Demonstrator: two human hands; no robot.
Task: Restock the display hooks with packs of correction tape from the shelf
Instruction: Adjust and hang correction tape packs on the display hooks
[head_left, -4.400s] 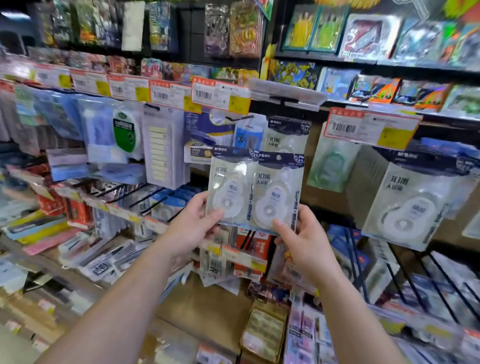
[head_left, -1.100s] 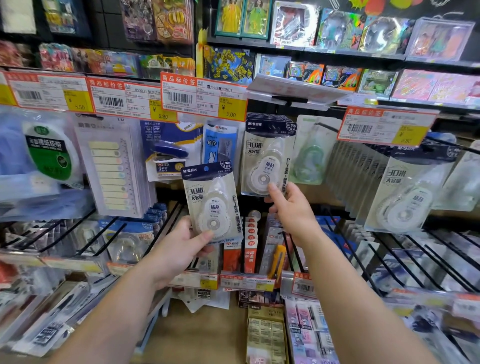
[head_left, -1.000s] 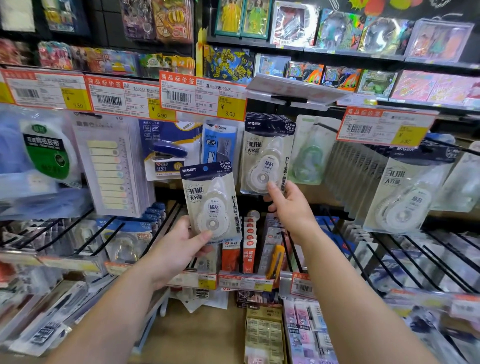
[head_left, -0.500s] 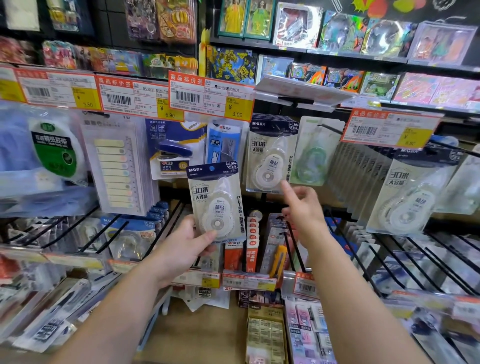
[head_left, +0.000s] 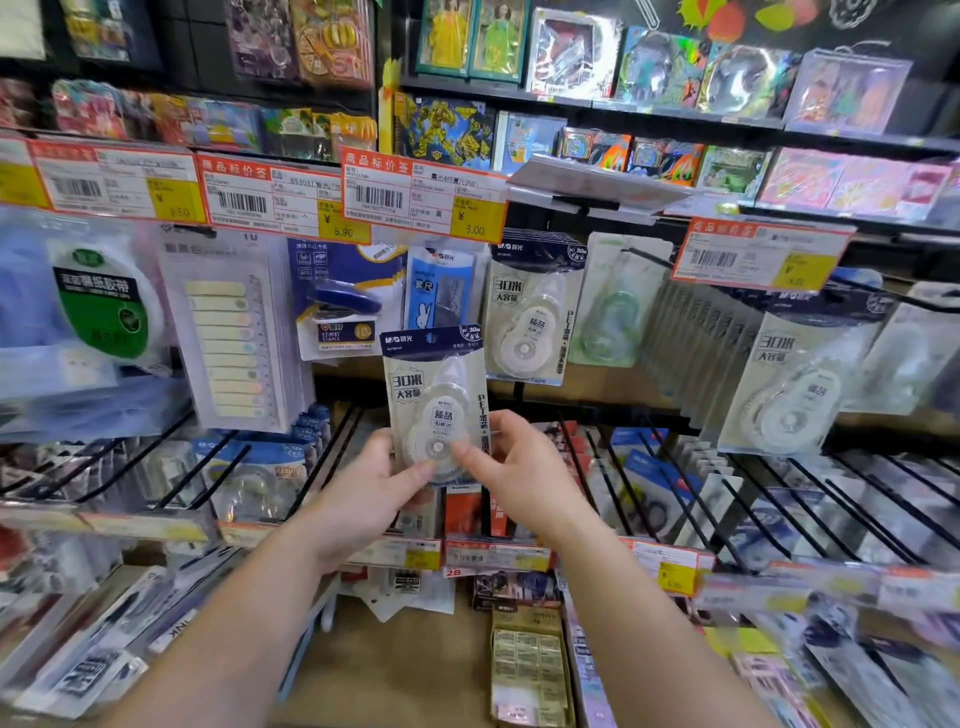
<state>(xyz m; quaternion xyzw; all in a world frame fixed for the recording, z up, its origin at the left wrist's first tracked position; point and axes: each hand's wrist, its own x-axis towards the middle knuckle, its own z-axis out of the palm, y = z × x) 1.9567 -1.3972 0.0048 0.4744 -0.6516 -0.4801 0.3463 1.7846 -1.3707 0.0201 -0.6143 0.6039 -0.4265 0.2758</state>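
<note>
I hold one pack of correction tape (head_left: 435, 384) upright in front of the display, dark header on top, white dispenser under clear plastic. My left hand (head_left: 371, 488) grips its lower left edge, thumb on the front. My right hand (head_left: 517, 478) pinches its lower right corner. Just above and to the right, several identical packs (head_left: 532, 312) hang on a display hook under an empty clear label holder (head_left: 592, 189). Another row of the same packs (head_left: 795, 379) hangs further right.
Red and yellow price tags (head_left: 421, 200) line the rail above. A stapler pack (head_left: 343, 306), sticky-tab packs (head_left: 228, 332) and green tape (head_left: 104, 312) hang at left. Black wire hooks (head_left: 675, 493) with blue packs jut out below. A wooden shelf (head_left: 415, 670) carries small boxes.
My right hand left the hung packs and came down to the pack in my left hand, now pinching its right corner. Earlier I held two packs; one now hangs on the hook.
</note>
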